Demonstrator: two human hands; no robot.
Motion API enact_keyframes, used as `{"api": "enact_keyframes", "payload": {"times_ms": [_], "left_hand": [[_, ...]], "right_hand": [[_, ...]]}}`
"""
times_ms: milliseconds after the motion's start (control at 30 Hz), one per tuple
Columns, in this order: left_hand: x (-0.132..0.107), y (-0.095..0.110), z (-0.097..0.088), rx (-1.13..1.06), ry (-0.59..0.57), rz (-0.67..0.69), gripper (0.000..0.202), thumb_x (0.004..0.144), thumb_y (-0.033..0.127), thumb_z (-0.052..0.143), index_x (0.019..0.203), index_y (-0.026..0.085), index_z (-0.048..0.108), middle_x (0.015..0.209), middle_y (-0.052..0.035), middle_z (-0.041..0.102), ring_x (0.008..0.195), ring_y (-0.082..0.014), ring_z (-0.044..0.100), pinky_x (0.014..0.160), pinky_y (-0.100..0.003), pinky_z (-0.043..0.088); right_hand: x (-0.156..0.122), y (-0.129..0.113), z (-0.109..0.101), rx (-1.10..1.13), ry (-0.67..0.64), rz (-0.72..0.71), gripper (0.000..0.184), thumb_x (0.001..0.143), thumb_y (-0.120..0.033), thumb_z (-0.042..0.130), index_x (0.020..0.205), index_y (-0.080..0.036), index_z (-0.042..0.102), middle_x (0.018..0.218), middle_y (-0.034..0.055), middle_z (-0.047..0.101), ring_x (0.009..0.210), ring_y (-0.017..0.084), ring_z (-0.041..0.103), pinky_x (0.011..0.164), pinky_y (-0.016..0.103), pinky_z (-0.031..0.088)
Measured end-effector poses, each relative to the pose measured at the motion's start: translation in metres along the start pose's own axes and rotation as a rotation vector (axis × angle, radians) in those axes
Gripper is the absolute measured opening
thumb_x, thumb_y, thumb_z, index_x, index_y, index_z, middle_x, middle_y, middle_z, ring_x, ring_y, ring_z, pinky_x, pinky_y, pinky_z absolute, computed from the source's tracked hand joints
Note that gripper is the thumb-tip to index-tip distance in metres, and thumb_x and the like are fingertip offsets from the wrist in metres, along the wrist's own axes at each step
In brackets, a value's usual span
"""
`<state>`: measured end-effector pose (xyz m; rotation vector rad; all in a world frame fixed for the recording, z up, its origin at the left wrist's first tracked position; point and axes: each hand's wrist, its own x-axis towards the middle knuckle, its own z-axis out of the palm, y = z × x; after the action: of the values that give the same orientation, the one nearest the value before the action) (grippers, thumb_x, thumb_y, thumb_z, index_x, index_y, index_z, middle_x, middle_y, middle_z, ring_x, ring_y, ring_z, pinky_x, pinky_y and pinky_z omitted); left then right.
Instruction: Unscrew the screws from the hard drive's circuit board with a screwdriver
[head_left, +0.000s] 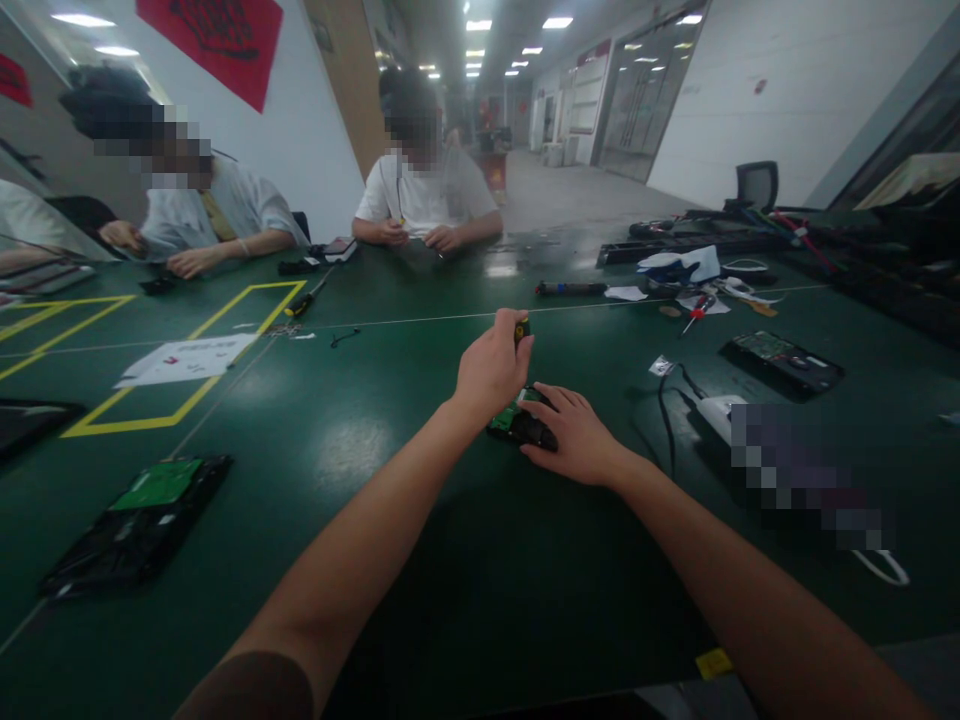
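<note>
My left hand [491,368] is closed round the black-and-yellow handle [523,328] of what looks like a screwdriver, held upright; the fist hides most of it. Beneath it on the green table lies a small black device [504,425] with its green circuit board exposed. My right hand [574,428] grips this device from the right, thumb along the near edge and fingers across the far side, covering part of it. Whether the tool's tip touches the board I cannot tell.
Another opened device [139,520] lies at left, and one more [784,362] at right. A white corded object [720,415], partly blurred out, is near my right forearm. A yellow-handled screwdriver [304,300] and a red one [699,312] lie farther back. Co-workers sit across the table.
</note>
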<state>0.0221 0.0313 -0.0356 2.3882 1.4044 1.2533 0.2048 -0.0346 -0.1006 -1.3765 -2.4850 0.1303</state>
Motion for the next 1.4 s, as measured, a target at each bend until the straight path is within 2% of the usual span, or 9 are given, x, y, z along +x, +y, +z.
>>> {"api": "enact_keyframes", "payload": {"times_ms": [133,300,400,533,667,767,900,1200,1400], "left_hand": [[0.0,0.0,0.001,0.003,-0.005,0.005,0.03,0.102,0.027,0.05,0.13,0.02,0.045,0.116,-0.0147,0.074,0.097,-0.0258,0.074,0.082,-0.039,0.058],[0.001,0.003,-0.002,0.007,-0.026,0.015,0.03,0.102,0.022,0.044,0.131,0.019,0.04,0.133,-0.0185,0.068,0.102,-0.0272,0.074,0.087,-0.043,0.059],[0.001,0.005,-0.003,-0.003,-0.029,-0.001,0.029,0.103,0.026,0.044,0.131,0.018,0.04,0.131,-0.0188,0.068,0.102,-0.0285,0.074,0.086,-0.045,0.058],[0.001,0.006,-0.003,-0.058,-0.017,-0.015,0.033,0.101,0.035,0.055,0.128,0.02,0.043,0.122,-0.0165,0.071,0.104,-0.0284,0.073,0.087,-0.043,0.057],[0.001,0.004,-0.002,-0.091,0.002,0.028,0.026,0.1,0.027,0.058,0.123,0.022,0.049,0.12,-0.0121,0.07,0.108,-0.0254,0.069,0.092,-0.042,0.056],[0.001,0.002,-0.001,-0.08,0.038,0.105,0.023,0.099,0.02,0.055,0.122,0.022,0.055,0.125,-0.0119,0.065,0.113,-0.0242,0.064,0.094,-0.041,0.055],[0.001,0.0,-0.001,-0.041,0.088,0.13,0.025,0.098,0.016,0.054,0.122,0.023,0.059,0.124,-0.0111,0.061,0.115,-0.0235,0.06,0.094,-0.039,0.055],[0.002,-0.005,0.002,-0.017,0.095,0.144,0.03,0.096,0.016,0.058,0.125,0.02,0.055,0.121,-0.0111,0.064,0.106,-0.0226,0.063,0.092,-0.038,0.055],[0.002,-0.007,0.004,-0.035,0.069,0.132,0.032,0.094,0.016,0.058,0.126,0.02,0.053,0.122,-0.0118,0.065,0.108,-0.024,0.064,0.093,-0.041,0.055]], "right_hand": [[0.0,0.0,0.001,-0.002,0.004,0.003,0.065,0.09,-0.054,0.066,0.147,-0.025,0.055,0.16,0.0165,0.042,0.146,0.04,0.04,0.119,0.063,0.028],[0.0,0.002,0.001,-0.009,0.009,-0.012,0.066,0.09,-0.054,0.067,0.147,-0.023,0.055,0.159,0.0186,0.043,0.145,0.04,0.041,0.119,0.061,0.03],[0.0,0.002,0.001,-0.008,0.011,-0.016,0.066,0.09,-0.053,0.067,0.147,-0.023,0.055,0.159,0.0188,0.043,0.145,0.04,0.041,0.119,0.061,0.03],[0.0,0.002,0.001,-0.001,0.004,-0.01,0.066,0.089,-0.053,0.067,0.147,-0.023,0.055,0.16,0.0188,0.042,0.146,0.041,0.04,0.119,0.062,0.03],[0.0,0.002,0.0,0.006,0.006,-0.009,0.065,0.089,-0.052,0.067,0.146,-0.023,0.056,0.159,0.0182,0.043,0.146,0.041,0.04,0.119,0.062,0.029],[0.0,0.002,0.001,0.007,0.015,-0.011,0.064,0.09,-0.052,0.068,0.146,-0.024,0.056,0.159,0.0174,0.043,0.145,0.04,0.041,0.119,0.062,0.029],[0.0,0.001,0.002,0.0,0.019,-0.005,0.064,0.089,-0.051,0.068,0.146,-0.025,0.055,0.16,0.0174,0.043,0.145,0.04,0.042,0.119,0.061,0.03],[0.0,0.001,0.0,-0.006,0.013,-0.002,0.065,0.089,-0.053,0.068,0.147,-0.024,0.055,0.159,0.0181,0.043,0.145,0.04,0.041,0.118,0.061,0.031],[0.0,0.001,0.0,-0.003,0.012,-0.012,0.064,0.089,-0.052,0.068,0.146,-0.024,0.056,0.159,0.0178,0.043,0.145,0.039,0.042,0.119,0.061,0.03]]}}
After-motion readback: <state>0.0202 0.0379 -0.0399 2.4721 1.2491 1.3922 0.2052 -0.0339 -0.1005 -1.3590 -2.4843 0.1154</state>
